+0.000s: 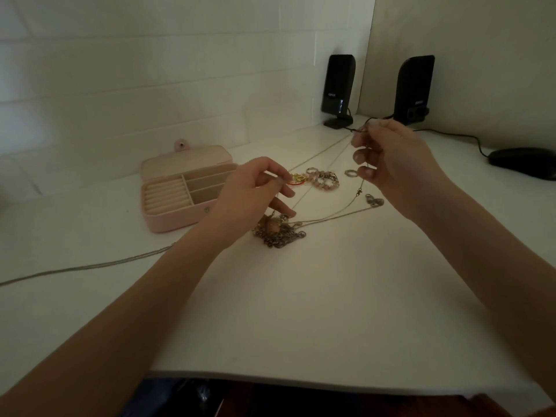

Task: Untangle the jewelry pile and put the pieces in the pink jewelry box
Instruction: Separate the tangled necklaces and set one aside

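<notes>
The pink jewelry box (168,219) lies open at the left of the white desk, its compartments holding nothing. A tangled pile of chains (279,231) sits in the middle. My left hand (255,188) hovers just above it, pinching a thin chain (319,155) that runs up to my right hand (388,158). My right hand is raised and pinches the same thin chain near its end; a loose end with a clasp (358,192) hangs below it. Beaded bracelets (326,180), rings (350,173) and a red-and-gold charm (296,179) lie behind the pile.
Two black speakers (338,88) (415,88) stand at the back wall, and a black mouse (523,162) with its cable sits at the far right. A long thin chain (90,267) trails off to the left. A silver pendant (374,201) lies right of the pile.
</notes>
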Tool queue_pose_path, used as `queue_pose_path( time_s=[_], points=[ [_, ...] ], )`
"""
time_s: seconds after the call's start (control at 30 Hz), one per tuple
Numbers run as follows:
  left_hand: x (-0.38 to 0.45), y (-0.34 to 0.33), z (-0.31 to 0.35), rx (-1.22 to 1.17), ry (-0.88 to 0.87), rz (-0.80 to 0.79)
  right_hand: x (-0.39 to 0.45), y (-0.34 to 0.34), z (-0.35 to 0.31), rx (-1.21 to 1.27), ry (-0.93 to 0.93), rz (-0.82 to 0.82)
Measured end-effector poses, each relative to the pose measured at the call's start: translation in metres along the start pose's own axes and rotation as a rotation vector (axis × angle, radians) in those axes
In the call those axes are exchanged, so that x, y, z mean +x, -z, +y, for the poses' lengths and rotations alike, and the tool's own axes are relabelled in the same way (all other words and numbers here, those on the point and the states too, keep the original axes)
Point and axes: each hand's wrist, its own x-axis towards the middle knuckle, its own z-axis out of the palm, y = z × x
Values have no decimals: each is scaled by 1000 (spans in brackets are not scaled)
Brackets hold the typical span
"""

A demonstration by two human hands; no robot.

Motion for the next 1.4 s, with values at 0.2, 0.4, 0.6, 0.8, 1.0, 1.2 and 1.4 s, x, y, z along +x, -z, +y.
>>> queue_pose_path(
  time_s=[0.2, 0.4, 0.6, 0.8, 1.0, 1.2, 1.4],
  points=[
    [-1, 0, 1, -26, -56, 58, -5, -5, -2, 150, -67, -64],
    [-1, -1, 0, -21, -61, 93, -5, -6, -1, 212, -180, -123],
    [5, 2, 0, -117, -84, 350, -4, 1, 3, -341, -40, -137],
    [12, 6, 5, -520, -19, 380, -5, 0, 3, -454, -18, -195],
    [12, 9, 10, -1130, 153, 238, -9, -2, 4, -489, -15, -303],
    [11, 7, 6, -716, 157, 262, -11, -4, 6, -515, -1, -407],
    [3, -2, 9, -260, 101, 56, -11, -3, 5, -452, 42, -423]
  ],
)
